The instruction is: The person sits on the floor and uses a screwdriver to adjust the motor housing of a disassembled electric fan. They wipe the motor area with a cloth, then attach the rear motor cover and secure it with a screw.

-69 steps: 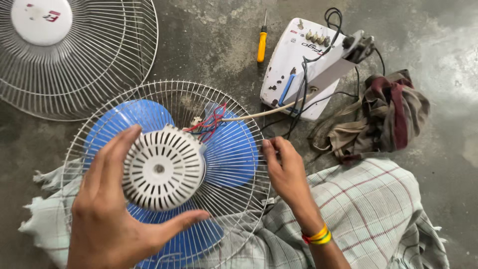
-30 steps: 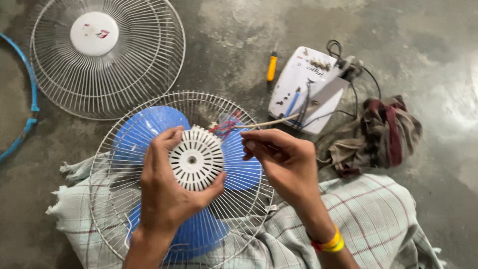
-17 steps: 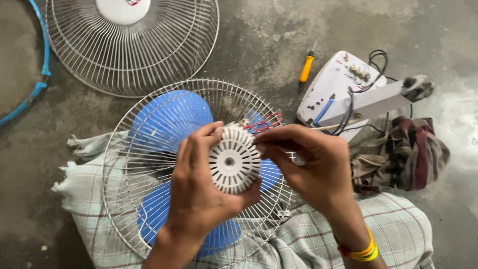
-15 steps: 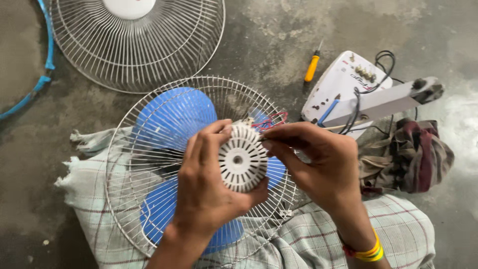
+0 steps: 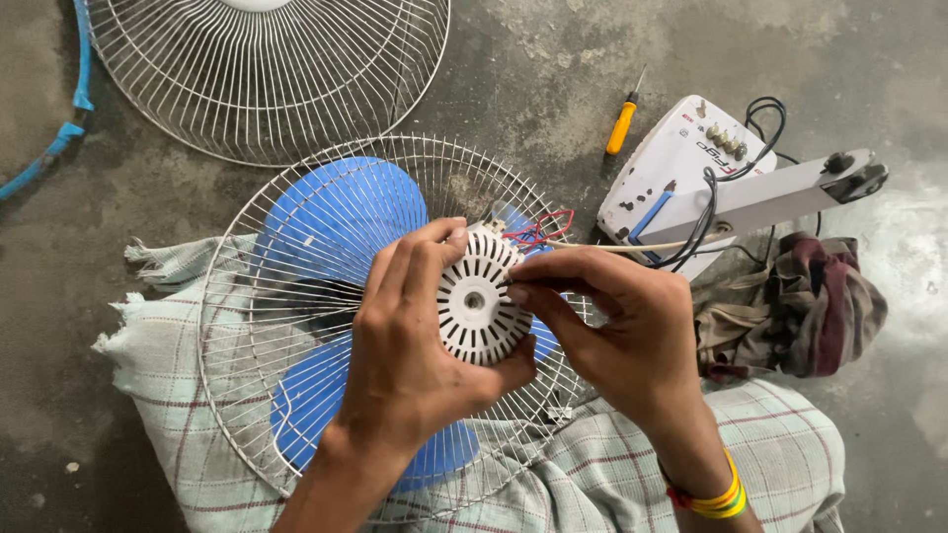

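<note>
While the wire fan guard [image 5: 296,326] lies flat over the blue blades [image 5: 336,212] on a checked cloth [image 5: 168,395], the left hand [image 5: 415,345] comes up from about 7 o'clock and wraps the white slotted motor cover [image 5: 474,301], fingers curled over its 10 o'clock edge, thumb under its 5 o'clock edge. The cover sits at the guard's centre, its round face turned up toward the camera (so its axis points nearly straight at the viewer). Just right of it, at its 3 o'clock edge, the right hand [image 5: 622,336] pinches thumb and forefinger together against the rim; whether a small part sits between them I cannot tell. Red wires [image 5: 543,229] trail off at 1 o'clock toward the white fan base [image 5: 681,163] and the yellow screwdriver [image 5: 620,126].
</note>
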